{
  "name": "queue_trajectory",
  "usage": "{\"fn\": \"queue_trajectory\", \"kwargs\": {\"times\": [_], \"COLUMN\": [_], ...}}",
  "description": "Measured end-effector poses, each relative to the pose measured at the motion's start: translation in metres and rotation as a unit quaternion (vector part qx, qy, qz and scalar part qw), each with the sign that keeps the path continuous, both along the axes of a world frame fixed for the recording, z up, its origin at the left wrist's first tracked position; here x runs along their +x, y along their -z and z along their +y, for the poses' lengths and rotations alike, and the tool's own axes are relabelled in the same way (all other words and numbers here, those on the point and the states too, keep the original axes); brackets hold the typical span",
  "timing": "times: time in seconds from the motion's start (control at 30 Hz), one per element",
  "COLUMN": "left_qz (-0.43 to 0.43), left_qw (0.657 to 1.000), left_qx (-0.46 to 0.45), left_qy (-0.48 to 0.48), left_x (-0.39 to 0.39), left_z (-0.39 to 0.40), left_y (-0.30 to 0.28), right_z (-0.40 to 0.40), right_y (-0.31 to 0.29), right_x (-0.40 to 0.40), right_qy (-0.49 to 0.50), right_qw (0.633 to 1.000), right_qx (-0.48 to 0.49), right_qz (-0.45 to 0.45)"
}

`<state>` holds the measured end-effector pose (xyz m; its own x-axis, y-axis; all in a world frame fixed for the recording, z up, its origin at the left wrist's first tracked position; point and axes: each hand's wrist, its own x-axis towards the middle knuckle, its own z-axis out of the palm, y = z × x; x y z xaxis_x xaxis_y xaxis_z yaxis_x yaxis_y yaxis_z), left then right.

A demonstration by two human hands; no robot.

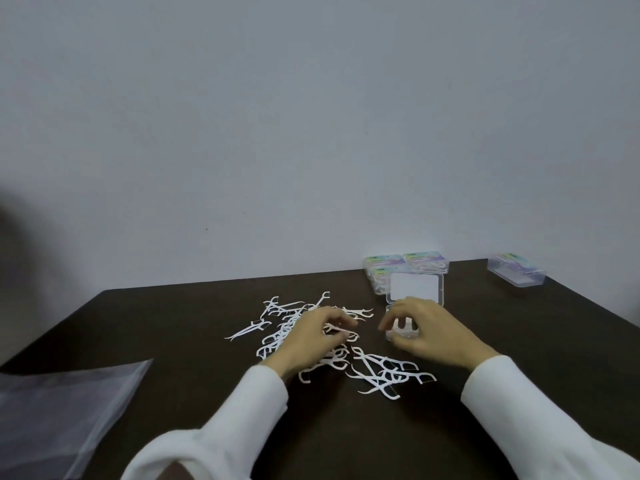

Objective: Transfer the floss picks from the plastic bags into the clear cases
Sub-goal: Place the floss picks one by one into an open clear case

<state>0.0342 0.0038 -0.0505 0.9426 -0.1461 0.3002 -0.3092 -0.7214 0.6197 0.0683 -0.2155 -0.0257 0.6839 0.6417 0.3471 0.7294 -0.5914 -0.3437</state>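
Dark desk against a plain wall

A dark brown desk [173, 327] fills the lower half of the view, its surface matte and its far edge running straight along the foot of a pale grey-blue wall [311, 116]. The wall is bare and evenly lit, except for one tiny dark speck [206, 229] low on it, above the desk's far left corner.

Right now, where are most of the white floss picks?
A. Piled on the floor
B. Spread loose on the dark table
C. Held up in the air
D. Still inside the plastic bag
B. The floss picks lie scattered loose on the dark table around the left hand, while the plastic bag lies flat off to the left.
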Motion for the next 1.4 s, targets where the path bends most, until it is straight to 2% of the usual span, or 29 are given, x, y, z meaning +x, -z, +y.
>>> {"fn": "queue_trajectory", "kwargs": {"times": [0.17,0.27,0.47,0.57,0.67,0.9,1.07,1.27,1.4], "left_qz": [0.073,0.091,0.039,-0.003,0.007,-0.057,-0.114,-0.129,-0.137], "left_qw": [0.997,0.994,0.999,0.994,0.985,0.975,0.941,0.898,0.908], "left_qx": [0.038,0.052,0.029,0.091,0.149,0.195,0.3,0.393,0.366], "left_qy": [0.003,-0.003,-0.023,-0.066,-0.084,-0.089,-0.104,-0.149,-0.153], "left_x": [-0.027,-0.038,-0.045,-0.049,-0.053,-0.057,-0.054,-0.058,-0.059], "left_z": [0.034,0.046,0.037,0.034,0.032,0.023,0.022,0.017,0.016], "left_y": [0.001,0.004,0.008,0.008,0.006,0.004,0.003,-0.001,-0.004], "right_z": [0.004,0.003,0.009,0.013,0.014,0.019,0.016,0.013,0.006], "right_y": [0.003,0.009,0.007,0.009,0.012,0.011,0.009,0.013,0.01], "right_x": [-0.016,-0.021,-0.032,-0.039,-0.04,-0.036,-0.037,-0.03,-0.026], "right_qy": [-0.01,0.016,0.022,0.041,0.066,0.077,0.077,0.08,0.082], "right_qw": [0.988,0.979,0.983,0.986,0.985,0.986,0.99,0.995,0.995], "right_qx": [-0.147,-0.183,-0.155,-0.14,-0.145,-0.129,-0.098,-0.016,0.034], "right_qz": [0.055,0.091,0.094,0.081,0.072,0.074,0.059,0.059,0.052]}}
